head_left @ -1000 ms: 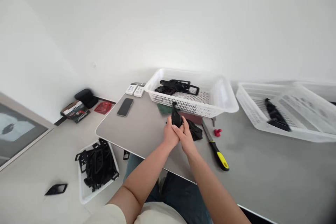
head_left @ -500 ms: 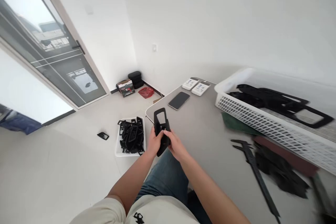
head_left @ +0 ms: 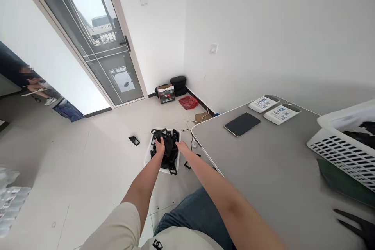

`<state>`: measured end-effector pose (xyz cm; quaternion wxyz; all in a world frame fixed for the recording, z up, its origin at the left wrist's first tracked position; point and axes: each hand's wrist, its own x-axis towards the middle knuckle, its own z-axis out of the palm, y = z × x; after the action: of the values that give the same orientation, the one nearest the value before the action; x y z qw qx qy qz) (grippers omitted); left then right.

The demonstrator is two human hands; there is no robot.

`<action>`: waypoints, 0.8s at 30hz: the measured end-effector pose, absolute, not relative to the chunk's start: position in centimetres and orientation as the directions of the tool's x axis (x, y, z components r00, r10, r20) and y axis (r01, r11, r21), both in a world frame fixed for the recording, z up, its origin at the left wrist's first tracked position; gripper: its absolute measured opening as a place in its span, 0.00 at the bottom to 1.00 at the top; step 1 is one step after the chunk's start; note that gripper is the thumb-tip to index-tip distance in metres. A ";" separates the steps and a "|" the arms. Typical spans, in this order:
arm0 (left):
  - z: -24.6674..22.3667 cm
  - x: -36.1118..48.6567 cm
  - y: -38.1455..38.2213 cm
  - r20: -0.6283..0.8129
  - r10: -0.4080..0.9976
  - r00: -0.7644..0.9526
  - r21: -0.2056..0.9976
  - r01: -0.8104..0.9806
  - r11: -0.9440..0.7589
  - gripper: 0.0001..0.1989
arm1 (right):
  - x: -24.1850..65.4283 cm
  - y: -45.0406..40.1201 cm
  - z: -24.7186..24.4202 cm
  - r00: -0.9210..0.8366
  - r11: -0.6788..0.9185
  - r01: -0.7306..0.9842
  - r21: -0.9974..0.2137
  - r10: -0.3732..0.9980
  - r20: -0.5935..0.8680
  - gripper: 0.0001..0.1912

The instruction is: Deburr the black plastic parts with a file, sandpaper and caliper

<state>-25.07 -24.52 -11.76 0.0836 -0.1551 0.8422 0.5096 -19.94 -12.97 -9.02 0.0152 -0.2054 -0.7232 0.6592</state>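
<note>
Now blk frames (head_left: 169, 152) btwn L hand (head_left: 159, 146), R hand (head_left: 183, 147)

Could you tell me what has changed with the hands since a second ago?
The left hand and right hand moved from the table down to the white tray on the floor, over its black plastic frames; the held frame no longer shows separately. The phone stayed on the table.
</note>
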 end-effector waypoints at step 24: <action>-0.4 -19.4 6.0 -0.038 0.669 -0.742 0.385 0.607 0.695 0.36 | 1.7 0.7 0.3 -0.464 -0.129 0.031 -0.991 0.876 -0.129 0.13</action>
<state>-19.40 6.04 -0.40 0.0880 0.3481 0.9165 0.1766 1.71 0.69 0.29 0.3314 -0.3977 -0.5706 0.6375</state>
